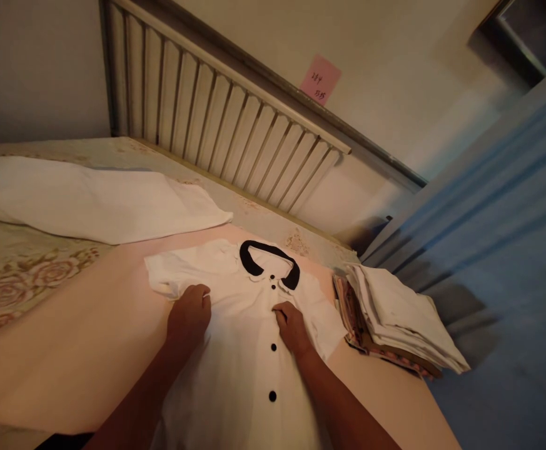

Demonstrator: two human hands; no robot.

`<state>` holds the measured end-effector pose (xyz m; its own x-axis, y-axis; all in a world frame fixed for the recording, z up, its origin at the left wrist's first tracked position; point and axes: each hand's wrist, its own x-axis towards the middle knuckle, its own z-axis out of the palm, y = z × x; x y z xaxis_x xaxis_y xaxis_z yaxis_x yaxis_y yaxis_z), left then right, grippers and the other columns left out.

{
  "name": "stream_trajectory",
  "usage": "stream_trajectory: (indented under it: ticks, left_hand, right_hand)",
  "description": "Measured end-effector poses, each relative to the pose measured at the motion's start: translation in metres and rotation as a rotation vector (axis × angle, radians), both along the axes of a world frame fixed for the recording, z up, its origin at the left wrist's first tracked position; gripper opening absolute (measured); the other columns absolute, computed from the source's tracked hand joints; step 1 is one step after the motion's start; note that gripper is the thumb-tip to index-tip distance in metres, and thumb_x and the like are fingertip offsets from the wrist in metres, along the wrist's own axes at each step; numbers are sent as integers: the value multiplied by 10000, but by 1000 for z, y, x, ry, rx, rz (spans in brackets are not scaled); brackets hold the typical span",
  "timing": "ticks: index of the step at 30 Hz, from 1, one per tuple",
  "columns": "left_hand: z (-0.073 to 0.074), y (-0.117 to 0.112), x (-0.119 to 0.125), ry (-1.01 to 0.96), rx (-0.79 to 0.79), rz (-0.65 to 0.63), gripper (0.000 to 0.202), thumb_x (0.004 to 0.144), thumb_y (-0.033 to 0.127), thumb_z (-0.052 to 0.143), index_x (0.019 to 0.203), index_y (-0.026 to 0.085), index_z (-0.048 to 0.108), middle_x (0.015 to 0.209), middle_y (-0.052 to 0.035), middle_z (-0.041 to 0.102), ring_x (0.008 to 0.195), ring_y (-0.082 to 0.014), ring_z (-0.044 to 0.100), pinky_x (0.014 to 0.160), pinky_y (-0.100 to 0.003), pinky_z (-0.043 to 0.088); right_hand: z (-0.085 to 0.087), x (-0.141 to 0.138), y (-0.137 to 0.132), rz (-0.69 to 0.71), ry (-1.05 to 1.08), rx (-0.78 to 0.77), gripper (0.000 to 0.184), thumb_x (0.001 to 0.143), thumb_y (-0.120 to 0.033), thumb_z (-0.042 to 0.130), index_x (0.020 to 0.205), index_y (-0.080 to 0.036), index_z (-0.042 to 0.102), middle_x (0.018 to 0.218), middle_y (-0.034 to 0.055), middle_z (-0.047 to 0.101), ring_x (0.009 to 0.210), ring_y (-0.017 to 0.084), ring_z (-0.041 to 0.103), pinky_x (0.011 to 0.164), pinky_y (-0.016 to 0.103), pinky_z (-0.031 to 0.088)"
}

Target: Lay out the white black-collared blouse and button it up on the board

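A white short-sleeved shirt (239, 356) with a black collar (252, 257) and black buttons down its front lies spread face up, collar end away from me. My left hand (191, 315) is closed at the shirt's left side, just below the sleeve (162, 275), with its fingers curled on the cloth. On the button strip below the collar, my right hand (292, 328) pinches the fabric between thumb and fingers. The shirt's lower part runs out of view between my forearms.
Under the shirt is a pale pink sheet (80, 319) on a floral bed cover (33, 275). A white garment (99, 200) lies at the far left. Folded clothes (399, 312) are stacked at the right by a blue curtain (511, 250). A radiator (216, 119) stands behind.
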<state>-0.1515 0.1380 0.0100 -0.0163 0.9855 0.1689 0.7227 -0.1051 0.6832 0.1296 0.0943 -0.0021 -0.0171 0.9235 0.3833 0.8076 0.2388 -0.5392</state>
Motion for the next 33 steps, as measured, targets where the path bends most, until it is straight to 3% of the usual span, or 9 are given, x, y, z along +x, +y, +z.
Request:
stream_trajectory:
  ticks: [33]
  left_hand:
    - [2, 0, 1, 4, -12, 1, 241, 897, 252, 352, 928, 198, 585, 988, -60, 642, 923, -202, 586, 767, -311, 402]
  right_hand:
    - [-5, -1, 0, -44, 68, 54, 155, 817, -137, 478, 800, -217, 609, 806, 22, 624, 768, 169, 580, 723, 281, 456]
